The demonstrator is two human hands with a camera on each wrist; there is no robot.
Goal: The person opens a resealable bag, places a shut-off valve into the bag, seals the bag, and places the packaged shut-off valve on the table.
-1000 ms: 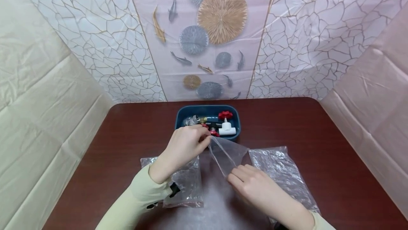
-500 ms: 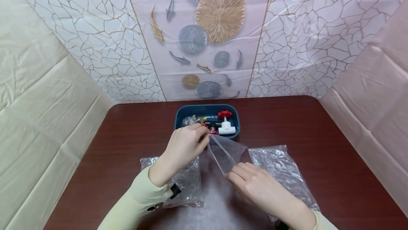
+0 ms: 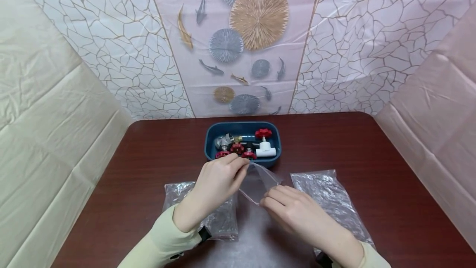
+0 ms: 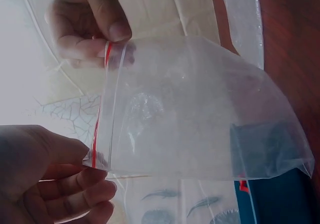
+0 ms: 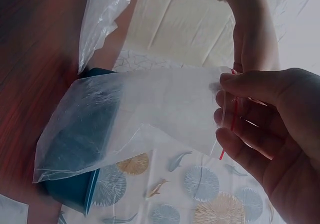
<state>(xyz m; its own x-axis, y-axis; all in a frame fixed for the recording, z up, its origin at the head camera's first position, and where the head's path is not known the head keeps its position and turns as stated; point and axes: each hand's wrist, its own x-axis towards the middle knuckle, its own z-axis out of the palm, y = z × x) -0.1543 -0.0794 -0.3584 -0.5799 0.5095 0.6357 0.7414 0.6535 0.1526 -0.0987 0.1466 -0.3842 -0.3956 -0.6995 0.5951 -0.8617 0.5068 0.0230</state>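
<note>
A clear zip-lock bag (image 3: 256,183) with a red stripe along its mouth is stretched between both hands, close in front of the blue bin. My left hand (image 3: 221,179) pinches one corner of the mouth between thumb and fingers. At the other end, my right hand (image 3: 297,210) grips the mouth edge, thumb on one side and fingers on the other. The left wrist view shows the zip-lock bag (image 4: 170,103) hanging unfilled from its red-striped rim. In the right wrist view the zip-lock bag (image 5: 135,119) overlaps the blue bin.
A blue bin (image 3: 242,126) at the back of the dark red table holds several valves, including a white tee-shaped valve (image 3: 265,150) with a red handwheel. Flat clear bags lie either side: one bag (image 3: 223,220) under the left forearm, crinkled bags (image 3: 327,195) at right. Patterned cloth hangs behind.
My left hand has shifted slightly toward me, uncovering more red handwheels in the bin. The bag's mouth has tilted between the hands; both hands keep their hold.
</note>
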